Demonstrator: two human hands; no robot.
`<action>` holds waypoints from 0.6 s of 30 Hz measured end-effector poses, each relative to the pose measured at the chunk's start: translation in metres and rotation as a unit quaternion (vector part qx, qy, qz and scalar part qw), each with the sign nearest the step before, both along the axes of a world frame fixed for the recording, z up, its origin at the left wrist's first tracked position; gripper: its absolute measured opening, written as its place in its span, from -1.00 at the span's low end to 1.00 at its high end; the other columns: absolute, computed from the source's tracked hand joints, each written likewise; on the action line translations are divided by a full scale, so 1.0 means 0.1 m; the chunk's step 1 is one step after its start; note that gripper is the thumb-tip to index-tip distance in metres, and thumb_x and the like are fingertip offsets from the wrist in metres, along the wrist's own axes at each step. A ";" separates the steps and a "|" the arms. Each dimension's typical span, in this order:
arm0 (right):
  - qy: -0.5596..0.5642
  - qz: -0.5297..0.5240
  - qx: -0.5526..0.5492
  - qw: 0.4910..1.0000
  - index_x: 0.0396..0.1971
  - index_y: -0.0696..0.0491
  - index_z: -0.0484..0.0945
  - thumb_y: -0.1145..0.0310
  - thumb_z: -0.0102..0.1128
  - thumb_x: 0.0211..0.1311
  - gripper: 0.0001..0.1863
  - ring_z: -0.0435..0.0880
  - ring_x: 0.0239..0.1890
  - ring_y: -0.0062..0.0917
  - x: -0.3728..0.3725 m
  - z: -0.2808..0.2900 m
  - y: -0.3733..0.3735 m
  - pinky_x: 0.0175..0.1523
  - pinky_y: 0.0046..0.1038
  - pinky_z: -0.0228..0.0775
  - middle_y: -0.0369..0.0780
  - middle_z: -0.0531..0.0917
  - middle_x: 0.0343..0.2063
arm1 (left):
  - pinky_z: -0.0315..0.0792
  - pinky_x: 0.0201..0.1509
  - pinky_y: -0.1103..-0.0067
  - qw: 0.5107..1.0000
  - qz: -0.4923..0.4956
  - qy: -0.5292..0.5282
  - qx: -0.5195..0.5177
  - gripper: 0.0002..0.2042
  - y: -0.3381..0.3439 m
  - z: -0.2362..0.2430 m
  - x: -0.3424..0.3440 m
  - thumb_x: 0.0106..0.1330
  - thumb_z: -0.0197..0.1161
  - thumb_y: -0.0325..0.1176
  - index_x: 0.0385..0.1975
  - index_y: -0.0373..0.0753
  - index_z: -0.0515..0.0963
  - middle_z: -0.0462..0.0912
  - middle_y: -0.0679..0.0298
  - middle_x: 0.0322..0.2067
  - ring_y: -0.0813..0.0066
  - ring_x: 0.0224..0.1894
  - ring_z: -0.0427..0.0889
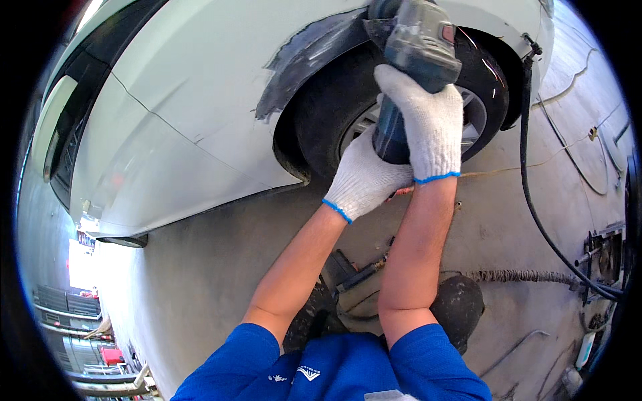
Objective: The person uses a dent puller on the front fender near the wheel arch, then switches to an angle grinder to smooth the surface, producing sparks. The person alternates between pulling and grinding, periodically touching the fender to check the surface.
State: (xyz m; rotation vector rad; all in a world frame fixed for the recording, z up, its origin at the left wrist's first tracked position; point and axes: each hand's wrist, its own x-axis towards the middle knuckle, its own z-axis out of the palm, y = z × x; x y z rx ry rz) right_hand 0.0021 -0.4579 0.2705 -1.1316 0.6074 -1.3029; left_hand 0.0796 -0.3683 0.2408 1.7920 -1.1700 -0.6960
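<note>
A dark grey power tool (421,53), apparently a grinder, is raised against the wheel arch of a white car (167,93). My right hand (428,127), in a white knitted glove, grips the tool's body with the thumb uppermost. My left hand (364,177), gloved alike, holds its lower end; some of those fingers are hidden. The tool's working end touches or nearly touches a dull grey, scuffed patch (297,63) along the arch. Thin bright streaks like sparks show right of the tool, in front of the tyre (314,127) and alloy wheel, which are partly hidden behind my hands.
A black hose (528,187) hangs at the right from a fitting by the bumper toward metal equipment (598,260). Cables, a ribbed hose (515,277) and a dark metal tool (358,274) lie on the concrete floor (200,267) around my legs. Racks (67,307) stand at the far left.
</note>
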 end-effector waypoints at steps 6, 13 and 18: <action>0.165 0.090 -0.075 0.979 -0.13 0.22 0.52 -0.02 0.53 -0.09 -0.32 0.76 -0.10 0.01 0.56 -0.16 0.67 0.06 -0.15 0.59 0.14 0.73 -0.24 | 0.57 0.12 0.43 0.954 0.125 0.218 -0.166 -0.50 0.67 -0.90 0.54 0.22 0.52 -0.32 0.12 -0.37 0.54 0.73 0.07 -0.01 0.43 0.06 0.70; 0.083 0.001 -0.076 0.994 -0.18 0.12 0.72 0.24 0.53 0.00 -0.61 0.73 -0.26 -0.56 0.27 -0.13 0.33 -0.08 -0.43 0.59 -0.22 0.78 -0.31 | 0.62 -0.25 0.48 0.997 0.016 0.066 -0.043 -0.56 0.27 -0.37 0.21 0.18 0.50 -0.22 -0.07 -0.36 0.55 0.76 0.15 -0.35 0.46 -0.34 0.75; 0.000 -0.006 -0.038 0.999 -0.20 0.12 0.73 0.27 0.55 0.04 -0.65 0.71 -0.38 -0.60 0.13 -0.08 0.08 -0.19 -0.49 0.56 -0.26 0.75 -0.40 | 0.63 -0.23 0.46 0.999 -0.009 -0.026 0.038 -0.49 0.07 0.09 0.08 0.09 0.55 -0.13 -0.11 -0.37 0.56 0.74 0.13 -0.37 0.41 -0.34 0.75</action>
